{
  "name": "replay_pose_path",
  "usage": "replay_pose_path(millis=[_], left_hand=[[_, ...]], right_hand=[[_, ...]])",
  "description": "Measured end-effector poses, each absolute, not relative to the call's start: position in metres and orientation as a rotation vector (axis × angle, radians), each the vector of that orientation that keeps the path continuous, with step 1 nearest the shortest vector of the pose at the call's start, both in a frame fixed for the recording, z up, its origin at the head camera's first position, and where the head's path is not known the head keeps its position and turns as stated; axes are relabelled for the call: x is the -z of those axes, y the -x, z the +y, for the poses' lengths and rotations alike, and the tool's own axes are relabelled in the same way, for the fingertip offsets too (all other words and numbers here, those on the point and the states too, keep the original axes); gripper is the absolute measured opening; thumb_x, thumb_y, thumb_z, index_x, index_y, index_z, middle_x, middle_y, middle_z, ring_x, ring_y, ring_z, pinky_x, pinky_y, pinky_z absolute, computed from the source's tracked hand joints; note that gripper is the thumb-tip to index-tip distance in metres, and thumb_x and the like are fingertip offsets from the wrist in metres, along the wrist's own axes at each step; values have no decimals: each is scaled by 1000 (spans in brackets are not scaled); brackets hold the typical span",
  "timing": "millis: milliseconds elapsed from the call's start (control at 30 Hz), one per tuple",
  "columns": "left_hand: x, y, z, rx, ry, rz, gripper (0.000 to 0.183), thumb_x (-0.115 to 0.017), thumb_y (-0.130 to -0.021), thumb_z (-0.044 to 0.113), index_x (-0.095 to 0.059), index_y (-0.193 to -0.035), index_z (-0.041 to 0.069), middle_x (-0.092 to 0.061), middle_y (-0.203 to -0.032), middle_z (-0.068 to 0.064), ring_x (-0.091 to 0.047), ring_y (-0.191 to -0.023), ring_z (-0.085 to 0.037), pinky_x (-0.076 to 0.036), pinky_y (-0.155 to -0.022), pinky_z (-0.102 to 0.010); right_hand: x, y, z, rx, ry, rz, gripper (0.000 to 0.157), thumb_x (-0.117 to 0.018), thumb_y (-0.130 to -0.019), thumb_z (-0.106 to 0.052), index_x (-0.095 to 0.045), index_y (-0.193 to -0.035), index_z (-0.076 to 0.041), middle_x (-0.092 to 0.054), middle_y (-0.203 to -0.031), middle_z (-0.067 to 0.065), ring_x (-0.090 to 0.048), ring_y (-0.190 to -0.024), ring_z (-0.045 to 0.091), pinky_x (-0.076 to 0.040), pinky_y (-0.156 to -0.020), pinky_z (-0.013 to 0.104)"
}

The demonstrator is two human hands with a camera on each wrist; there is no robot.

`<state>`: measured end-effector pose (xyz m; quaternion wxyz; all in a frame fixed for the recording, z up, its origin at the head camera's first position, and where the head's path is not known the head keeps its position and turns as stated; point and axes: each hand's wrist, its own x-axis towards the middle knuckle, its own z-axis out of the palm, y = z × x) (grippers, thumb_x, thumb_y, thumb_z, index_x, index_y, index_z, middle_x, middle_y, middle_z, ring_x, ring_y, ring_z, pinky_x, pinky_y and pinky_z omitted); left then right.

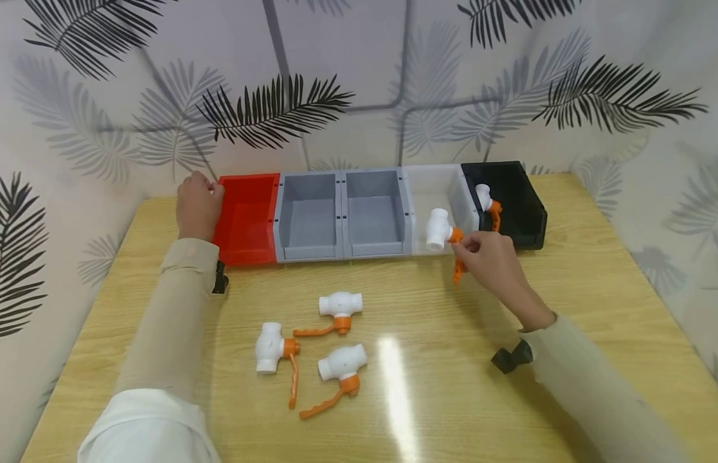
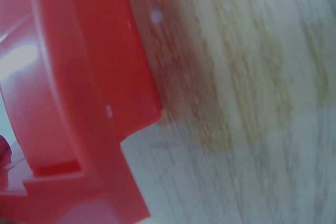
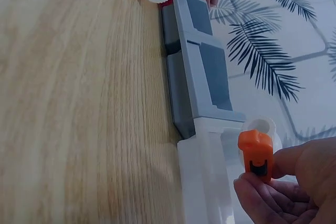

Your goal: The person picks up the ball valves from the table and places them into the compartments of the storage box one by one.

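Observation:
In the head view my right hand [image 1: 490,260] pinches the orange handle of a white ball valve [image 1: 438,229] between thumb and fingers. The valve's white body is over the white bin [image 1: 432,181], near its front edge. In the right wrist view the orange handle's end [image 3: 255,153] faces the camera, held by the fingertips. My left hand [image 1: 199,204] is at the left rim of the red bin [image 1: 248,222], with bent fingers; I cannot tell if they grip the rim. Close up in the left wrist view is the red bin's wall [image 2: 100,66].
Two grey bins [image 1: 309,222] stand between the red and white ones. Another ball valve [image 1: 484,196] with an orange handle lies in the black bin [image 1: 523,212] at the right end. Three more ball valves [image 1: 342,363] lie on the wooden table [image 1: 439,386]. Leaf-patterned cloth [image 1: 359,122] rises behind.

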<state>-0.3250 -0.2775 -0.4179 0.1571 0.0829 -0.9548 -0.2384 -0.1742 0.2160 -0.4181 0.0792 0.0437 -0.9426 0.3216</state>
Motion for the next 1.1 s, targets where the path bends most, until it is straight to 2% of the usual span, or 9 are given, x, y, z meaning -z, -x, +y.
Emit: replay_pose_path(millis=[633, 933, 1100], left_hand=[[418, 325, -275, 679, -253, -2726, 21, -36, -92, 20, -42, -91, 0, -40, -84, -15, -41, -78, -33, -37, -66, -43], [419, 325, -275, 680, -249, -2717, 22, -35, -92, 21, -42, -92, 0, -42, -85, -16, -42, -79, -34, -37, -66, -43], [417, 325, -275, 689, -258, -2726, 22, -35, -93, 21, -42, -92, 0, -41, -85, -16, -41, -78, -33, -37, -66, -43]], right_hand=[[418, 220, 203, -915, 24, -2744, 25, -56, -87, -18, -66, -75, 1, -60, -60, 9, -52, -54, 20, -40, -47, 28], [414, 237, 191, -855, 39, -2738, 26, -54, -86, -14, -60, -64, -1, -53, -56, 8, -49, -51, 22, -36, -45, 29], [414, 245, 189, -825, 34, -2732, 32, -53, -86, -11, -52, -55, -2, -43, -49, 6, -43, -47, 21, -31, -43, 30]])
